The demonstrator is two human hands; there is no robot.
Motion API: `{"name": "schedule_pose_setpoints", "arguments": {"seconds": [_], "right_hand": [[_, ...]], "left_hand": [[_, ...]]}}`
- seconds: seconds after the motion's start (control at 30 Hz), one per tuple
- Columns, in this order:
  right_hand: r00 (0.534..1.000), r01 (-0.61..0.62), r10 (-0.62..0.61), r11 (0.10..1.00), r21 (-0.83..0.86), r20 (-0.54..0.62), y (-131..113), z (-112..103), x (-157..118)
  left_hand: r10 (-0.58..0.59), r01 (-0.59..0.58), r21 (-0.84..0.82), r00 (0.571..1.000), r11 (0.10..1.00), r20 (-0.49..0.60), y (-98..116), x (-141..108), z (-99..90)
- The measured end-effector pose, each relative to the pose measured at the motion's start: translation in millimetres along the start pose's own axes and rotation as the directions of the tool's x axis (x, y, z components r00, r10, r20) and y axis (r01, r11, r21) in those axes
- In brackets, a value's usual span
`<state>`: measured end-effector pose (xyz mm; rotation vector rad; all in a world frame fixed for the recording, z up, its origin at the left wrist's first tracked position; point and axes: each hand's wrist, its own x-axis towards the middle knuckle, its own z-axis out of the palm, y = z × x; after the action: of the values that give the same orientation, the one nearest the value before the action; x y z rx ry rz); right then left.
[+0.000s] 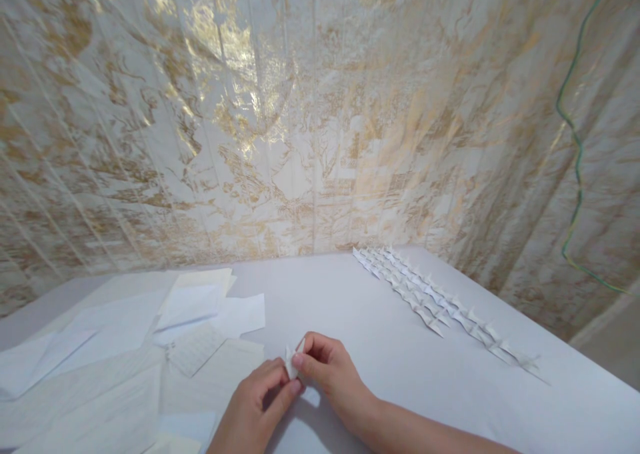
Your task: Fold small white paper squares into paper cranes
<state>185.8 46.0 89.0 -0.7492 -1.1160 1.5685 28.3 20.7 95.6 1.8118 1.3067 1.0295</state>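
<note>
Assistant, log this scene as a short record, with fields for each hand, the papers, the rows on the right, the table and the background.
Left hand: left hand steadies a small folded paper from below
Right hand: right hand pinches the same piece between thumb and fingers
Papers: overlapping loose sheets, left side, some faintly lined
Rows: small pointed folded pieces, slanting along the right
Table: pale tabletop
Background: white-and-gold wall covering; green-yellow cord hanging at right
</note>
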Motion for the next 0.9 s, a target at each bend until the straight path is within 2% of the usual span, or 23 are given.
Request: {"name": "schedule_pose_setpoints", "arguments": {"seconds": [0.1,0.2,0.33,0.43,0.57,0.63,0.77,0.9], "right_hand": [[1.000,-0.007,0.006,1.000,0.028,0.009,-1,2,-2],[0.999,-0.023,0.021,0.999,0.039,0.048,-1,4,-4],[0.994,-0.027,0.026,1.000,0.007,0.108,-3,5,-5],[0.997,-0.001,0.004,0.999,-0.041,0.081,-3,1,-3],[0.995,0.090,-0.094,0.968,-0.234,-0.009,-1,-7,2],[0.992,0.114,-0.123,0.944,-0.311,-0.010,1,-8,2],[0.990,0.141,-0.140,0.937,-0.320,0.027,3,-7,1],[0.990,0.139,-0.143,0.941,-0.309,0.010,2,-6,0]], "left_hand": [[0.068,-0.069,0.004,0.993,0.998,0.094,10,-1,-3.7],[0.075,-0.076,0.003,0.994,0.997,0.085,11,-1,-5.4],[0.028,-0.027,-0.008,0.998,1.000,0.048,6,-2,-2.0],[0.031,-0.031,0.011,0.999,0.999,0.023,2,-2,0.1],[0.069,-0.071,-0.004,0.987,0.997,-0.147,-4,-2,-2.9],[0.064,-0.069,-0.019,0.979,0.997,-0.194,-8,-1,-6.1],[0.034,-0.042,-0.048,0.987,0.998,-0.157,-13,1,-9.9],[0.040,-0.049,-0.061,0.989,0.997,-0.143,-11,1,-8.6]]}}
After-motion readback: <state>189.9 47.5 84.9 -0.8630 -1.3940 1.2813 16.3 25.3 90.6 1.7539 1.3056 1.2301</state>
